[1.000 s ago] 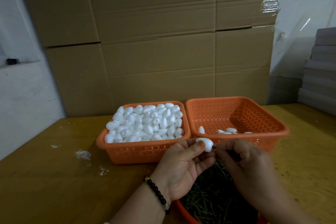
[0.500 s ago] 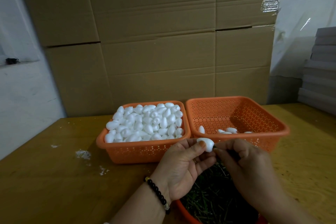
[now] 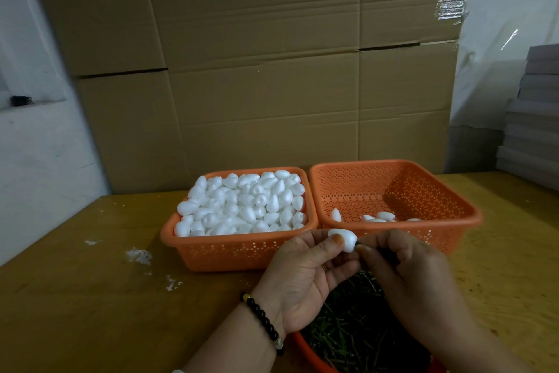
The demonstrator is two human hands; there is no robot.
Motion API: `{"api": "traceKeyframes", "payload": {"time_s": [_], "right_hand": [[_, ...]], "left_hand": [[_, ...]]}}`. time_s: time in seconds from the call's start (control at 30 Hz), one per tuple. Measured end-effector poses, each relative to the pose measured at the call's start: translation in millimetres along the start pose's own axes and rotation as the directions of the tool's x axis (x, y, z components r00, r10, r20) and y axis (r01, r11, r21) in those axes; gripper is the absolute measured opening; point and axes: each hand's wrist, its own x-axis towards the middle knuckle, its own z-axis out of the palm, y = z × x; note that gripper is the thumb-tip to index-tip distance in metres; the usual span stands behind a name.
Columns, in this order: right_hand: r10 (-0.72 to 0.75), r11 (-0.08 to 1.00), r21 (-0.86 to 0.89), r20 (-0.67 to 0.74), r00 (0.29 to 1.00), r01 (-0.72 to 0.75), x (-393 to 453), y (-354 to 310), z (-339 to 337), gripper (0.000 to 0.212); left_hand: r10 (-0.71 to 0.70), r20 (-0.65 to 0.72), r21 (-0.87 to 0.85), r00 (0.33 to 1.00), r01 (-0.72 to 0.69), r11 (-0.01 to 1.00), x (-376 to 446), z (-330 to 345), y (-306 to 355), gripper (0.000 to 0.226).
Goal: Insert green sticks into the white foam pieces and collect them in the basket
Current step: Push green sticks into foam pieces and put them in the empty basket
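While the white foam piece (image 3: 341,240) was pinched between the thumb and fingers of the left hand (image 3: 305,276), its blunt end was turned toward 3 o'clock, where the right hand (image 3: 405,272) met it. The right grip was clenched on a green stick (image 3: 358,243), of which only a dark tip showed at the foam; the rest was hidden by the fingers. Insertion was judged to be under way. A straight push along the piece's long axis would be called for, with the stick held close to its tip so that it could not bend, and the foam squeezed only lightly, since it would likely dent. At 12 o'clock lay the collecting basket (image 3: 447,223) with a few pieces; at 10 o'clock, the full basket (image 3: 230,251). Spare sticks (image 3: 348,339) were heaped at 6 o'clock on the bench (image 3: 90,312).
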Motion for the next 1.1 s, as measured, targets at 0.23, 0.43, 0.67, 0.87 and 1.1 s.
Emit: {"api": "traceKeyframes", "payload": {"time_s": [0.23,0.43,0.67,0.87,1.1], "right_hand": [[0.022,1.0,0.014,0.016,1.0,-0.022,2.2,-2.8,-3.3,0.033],[0.039,0.998,0.049,-0.024,0.999,-0.038,1.8,-0.8,-6.5,0.047],[0.04,0.998,0.044,-0.048,0.998,-0.038,2.4,3.2,-8.4,0.043],[0.018,1.0,0.021,-0.042,0.999,-0.017,2.4,3.2,-10.0,0.038],[-0.004,1.0,-0.029,0.029,1.0,0.005,2.0,3.6,-11.0,0.026]], "left_hand": [[0.02,-0.001,-0.021,1.0,-0.02,1.0,-1.1,1.1,-0.4,0.029],[0.042,-0.006,-0.081,0.999,-0.043,0.996,-1.3,0.6,1.3,0.031],[0.064,0.019,-0.077,0.998,-0.062,0.995,-3.4,3.9,1.9,0.034],[0.063,-0.005,-0.072,0.998,-0.063,0.995,-4.9,3.0,3.4,0.033],[0.075,-0.047,-0.096,0.996,-0.079,0.992,-1.5,5.3,5.4,0.038]]}}
